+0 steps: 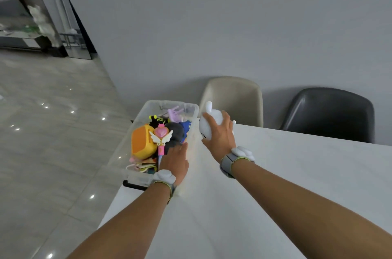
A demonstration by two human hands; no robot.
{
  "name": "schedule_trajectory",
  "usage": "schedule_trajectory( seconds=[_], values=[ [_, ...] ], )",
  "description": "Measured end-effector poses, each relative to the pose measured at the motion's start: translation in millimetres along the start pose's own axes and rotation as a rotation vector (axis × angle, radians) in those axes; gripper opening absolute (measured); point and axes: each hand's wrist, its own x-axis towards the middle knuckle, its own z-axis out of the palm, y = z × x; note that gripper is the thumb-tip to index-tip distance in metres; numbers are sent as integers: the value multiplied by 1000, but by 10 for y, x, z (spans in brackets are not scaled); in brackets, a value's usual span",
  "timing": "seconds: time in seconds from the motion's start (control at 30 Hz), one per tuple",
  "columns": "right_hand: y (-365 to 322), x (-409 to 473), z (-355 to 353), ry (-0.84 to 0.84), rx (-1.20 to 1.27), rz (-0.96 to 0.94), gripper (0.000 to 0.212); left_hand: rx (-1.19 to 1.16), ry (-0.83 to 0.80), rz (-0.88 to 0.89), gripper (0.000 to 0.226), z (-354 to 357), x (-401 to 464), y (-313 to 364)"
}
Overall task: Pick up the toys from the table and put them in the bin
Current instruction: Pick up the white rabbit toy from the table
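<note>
A clear plastic bin stands at the table's left end, filled with toys: an orange and yellow box toy, a pink winged heart wand, a dark plush and a lilac toy. My left hand rests on the bin's near right rim, fingers over the edge beside the wand. My right hand holds a white rabbit-shaped toy in the air, just to the right of the bin's right wall.
The white table stretches to the right and toward me. A beige chair and a black chair stand behind it against a grey wall. Glossy tiled floor lies to the left.
</note>
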Motion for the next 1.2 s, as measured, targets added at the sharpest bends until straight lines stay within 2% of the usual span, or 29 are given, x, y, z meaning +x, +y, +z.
schedule_trajectory(
  seconds=[0.1,0.27,0.37,0.47,0.53,0.7,0.87,0.97,1.07,1.2],
  values=[
    [-322,150,225,-14,47,-63,80,-10,-59,103,58,55,-76,-183],
    [-722,448,650,-14,166,-6,84,-148,105,317,59,171,-201,-538],
    [-799,661,856,-34,151,72,84,-146,185,288,42,257,-186,-762],
    [-810,892,1084,-82,9,64,85,-145,264,258,31,329,-117,-961],
    [-828,1037,1245,-99,-2,93,85,-161,288,241,26,347,-27,-1028],
    [-829,1218,1531,-111,26,191,87,-217,316,231,23,425,94,-1040],
    [-785,1304,1716,-121,-168,361,83,-259,327,227,25,498,134,-1057],
    [-742,1242,1751,-65,-261,452,91,-279,336,218,24,524,146,-1063],
    [-686,1082,1761,-46,-401,394,101,-272,339,216,21,537,136,-1054],
    [-606,833,1604,-125,-288,341,108,-268,339,219,16,498,107,-1034]
  ],
)
